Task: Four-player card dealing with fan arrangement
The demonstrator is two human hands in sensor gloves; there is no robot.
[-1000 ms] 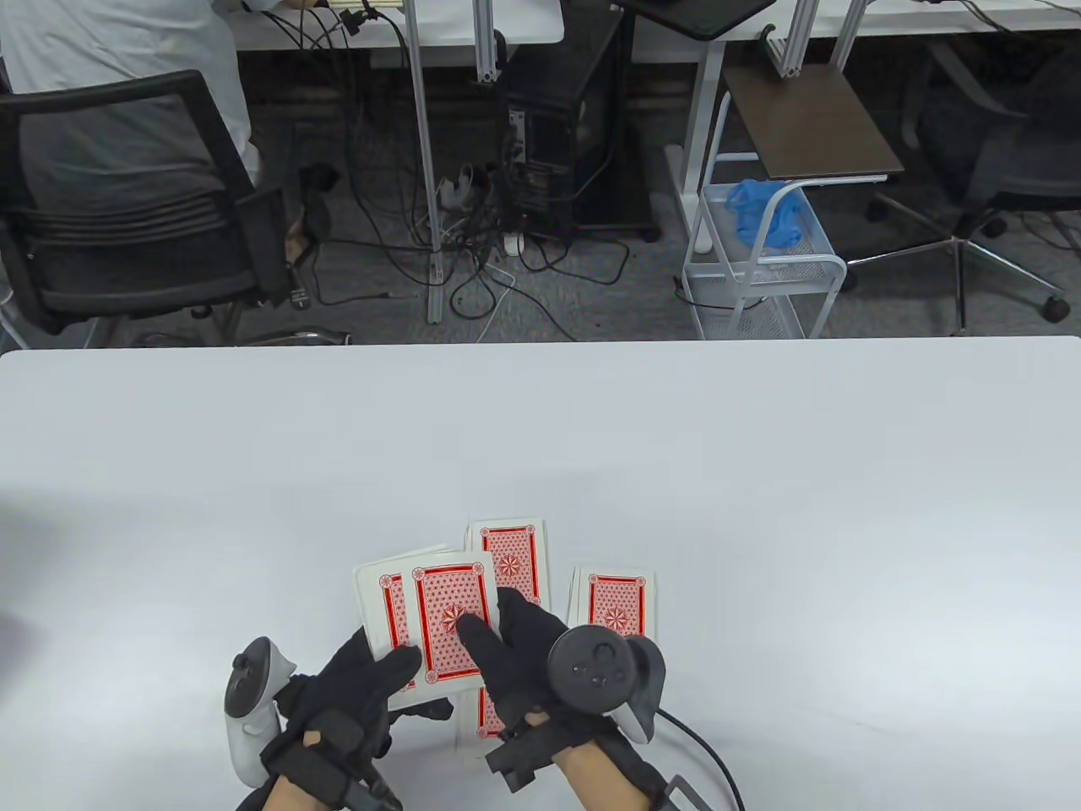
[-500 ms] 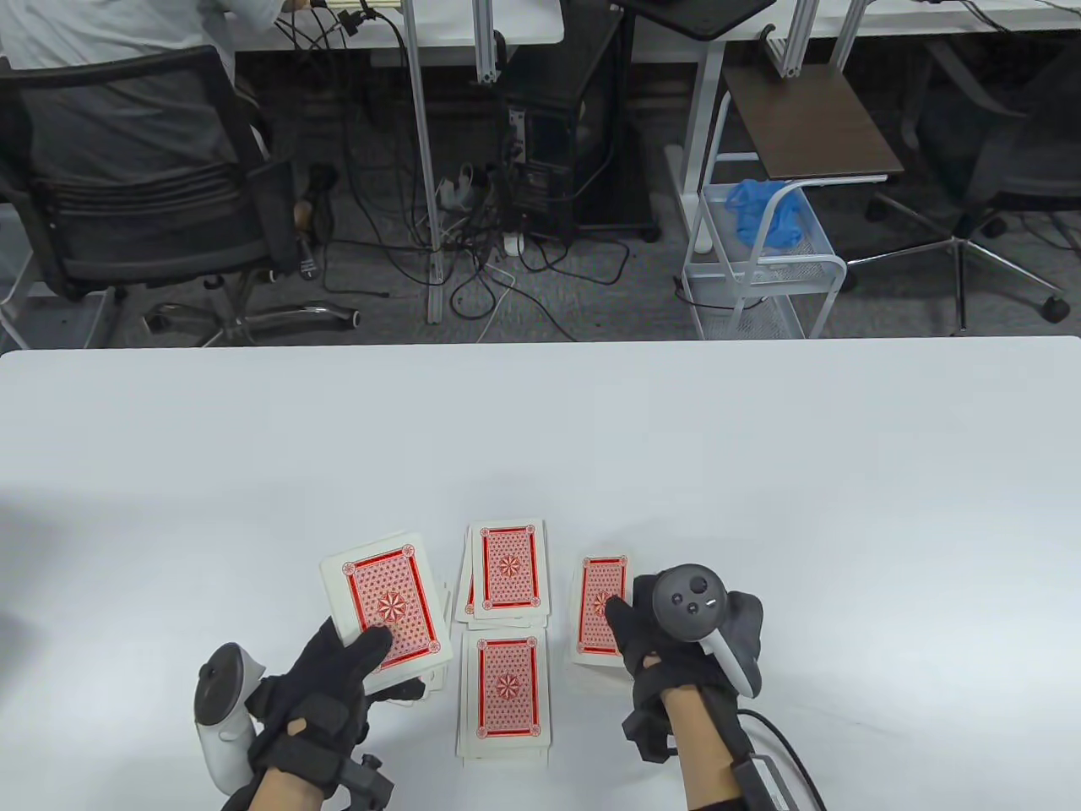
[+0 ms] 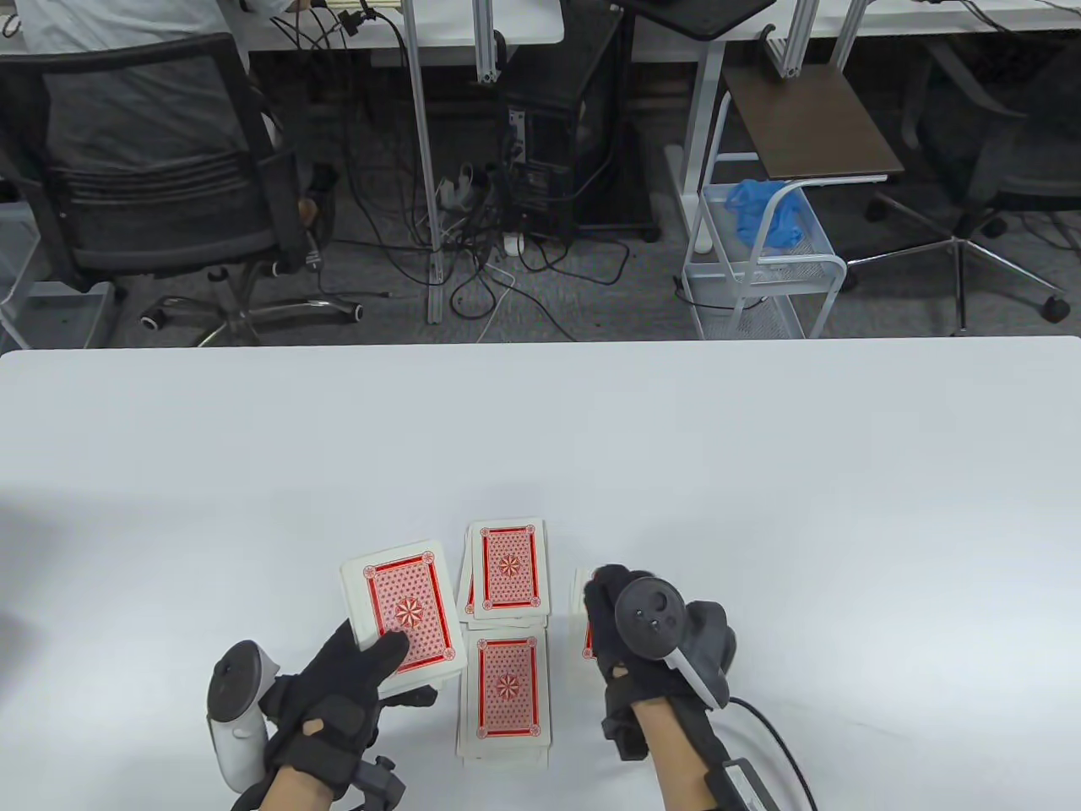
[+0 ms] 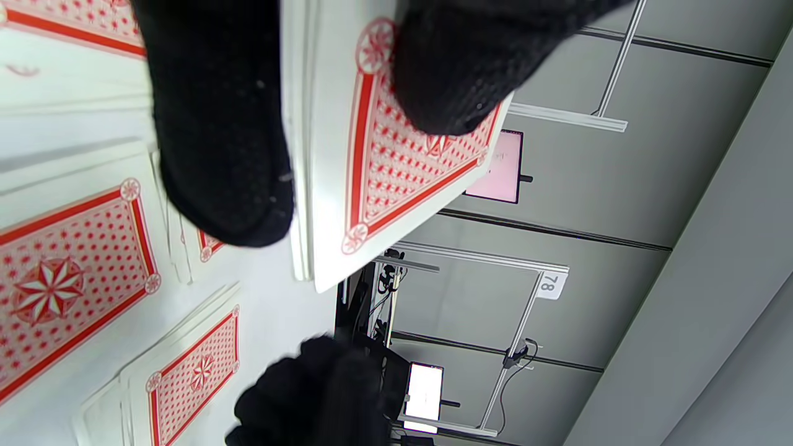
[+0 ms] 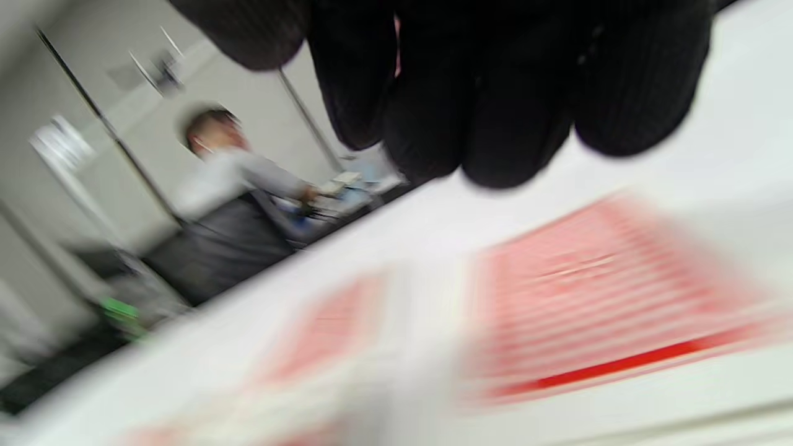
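My left hand [image 3: 404,672] grips the red-backed deck [image 3: 405,610] just above the table, thumb on the top card, fingers underneath. The left wrist view shows that deck [image 4: 396,173] pinched between thumb and fingers [image 4: 217,124]. Three face-down piles lie on the white table: a far middle pile [image 3: 507,570], a near middle pile [image 3: 507,688], and a right pile [image 3: 586,646] mostly hidden under my right hand [image 3: 601,604]. In the right wrist view its fingers [image 5: 483,93] hang loosely curled above a blurred pile [image 5: 607,291], with no card seen in them.
The white table [image 3: 760,507] stretches bare to its far edge. Beyond it stand an office chair with a seated person [image 3: 127,127], tangled cables, and a white wire cart [image 3: 760,262]. A cable trails from my right wrist [image 3: 760,726].
My right hand left the deck, reached to the right pile and laid a card there, and now draws back over it. My left hand shifted the deck slightly left, then right.
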